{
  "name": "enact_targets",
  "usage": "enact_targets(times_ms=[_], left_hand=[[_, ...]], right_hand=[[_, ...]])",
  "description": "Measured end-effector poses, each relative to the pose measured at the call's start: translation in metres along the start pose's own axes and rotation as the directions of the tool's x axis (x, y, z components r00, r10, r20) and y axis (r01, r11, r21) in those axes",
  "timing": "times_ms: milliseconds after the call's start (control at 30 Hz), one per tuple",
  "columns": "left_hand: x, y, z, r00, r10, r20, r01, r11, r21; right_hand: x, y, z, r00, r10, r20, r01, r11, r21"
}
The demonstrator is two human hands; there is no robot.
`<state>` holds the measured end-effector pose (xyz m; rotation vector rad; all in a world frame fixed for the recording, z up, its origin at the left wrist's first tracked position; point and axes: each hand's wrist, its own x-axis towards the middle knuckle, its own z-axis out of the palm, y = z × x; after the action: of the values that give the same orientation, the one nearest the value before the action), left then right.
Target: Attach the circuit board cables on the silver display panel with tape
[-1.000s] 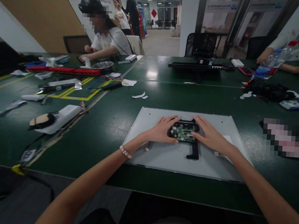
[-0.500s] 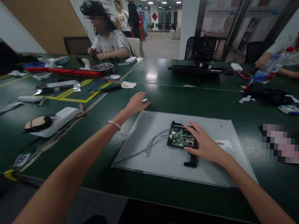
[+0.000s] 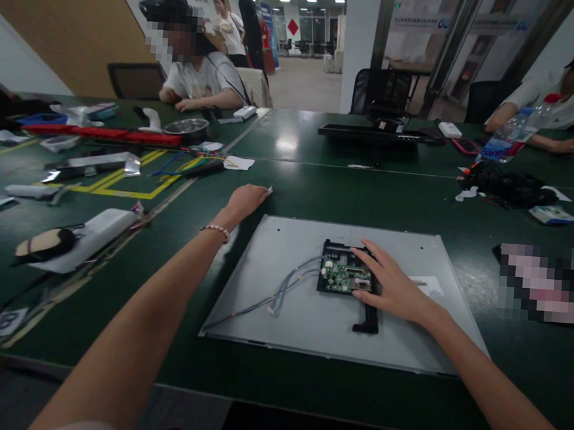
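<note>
On one panel, one circuit board partly under spread right hand; left hand pinching one scrap.

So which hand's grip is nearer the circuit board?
The right grip, at the right side of the circuit board; the left grip is past the far left corner of the grey panel.

Bare hands, bare forearms, left-wrist bracelet of small round pale beads

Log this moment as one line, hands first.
left hand: at white scrap | right hand: spread at circuit board | gray panel: flat on green table
</note>
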<state>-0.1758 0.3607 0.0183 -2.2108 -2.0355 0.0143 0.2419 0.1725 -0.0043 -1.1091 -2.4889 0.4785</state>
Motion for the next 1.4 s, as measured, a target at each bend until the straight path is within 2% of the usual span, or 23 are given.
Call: enact_targets(times_ms=[133,267,433,667,900,967,1033,1133,1267,1333,1400], left_hand=[[-0.002,0.006,-0.004,1.0,0.008,0.012,-0.009,0.994,0.106],[-0.003,0.011,-0.006,1.0,-0.025,0.001,0.025,0.993,0.114],[0.001,0.01,-0.01,1.0,0.007,-0.018,-0.005,0.994,0.109],[0.004,0.014,-0.013,0.999,0.034,0.041,-0.04,0.989,0.143],[-0.003,0.028,-0.023,0.998,-0.064,-0.016,0.065,0.994,0.092],[-0.013,0.038,-0.031,0.994,-0.09,-0.069,0.091,0.996,0.01],[-0.029,0.054,-0.04,0.988,-0.07,-0.139,0.054,0.992,-0.115],[-0.066,0.091,-0.054,0.966,0.067,-0.248,-0.152,0.928,-0.341],[-0.122,0.142,-0.068,0.897,0.253,-0.364,-0.419,0.75,-0.512],[-0.142,0.158,-0.07,0.865,0.308,-0.397,-0.491,0.687,-0.536],[-0.153,0.166,-0.068,0.854,0.308,-0.419,-0.509,0.657,-0.556]], right_hand=[[0.0,0.001,0.001,1.0,-0.003,-0.003,0.003,1.0,-0.014],[0.0,0.001,0.001,1.0,-0.003,0.002,0.003,0.999,-0.035],[0.001,0.0,0.001,1.0,-0.01,0.003,0.01,0.999,-0.045],[0.0,0.002,0.002,1.0,-0.014,-0.001,0.014,1.0,-0.026],[0.0,0.003,0.002,1.0,-0.013,0.003,0.014,0.999,-0.036],[0.0,0.002,0.002,1.0,-0.018,0.006,0.018,0.999,-0.03],[-0.001,0.001,0.001,1.0,-0.018,-0.009,0.018,1.0,-0.019],[-0.001,-0.003,-0.003,0.995,-0.015,-0.098,0.018,0.999,0.031],[0.007,-0.015,-0.01,0.962,0.002,-0.272,0.036,0.99,0.137],[0.014,-0.023,-0.013,0.941,0.0,-0.339,0.063,0.983,0.174],[0.024,-0.03,-0.016,0.92,-0.018,-0.391,0.105,0.974,0.203]])
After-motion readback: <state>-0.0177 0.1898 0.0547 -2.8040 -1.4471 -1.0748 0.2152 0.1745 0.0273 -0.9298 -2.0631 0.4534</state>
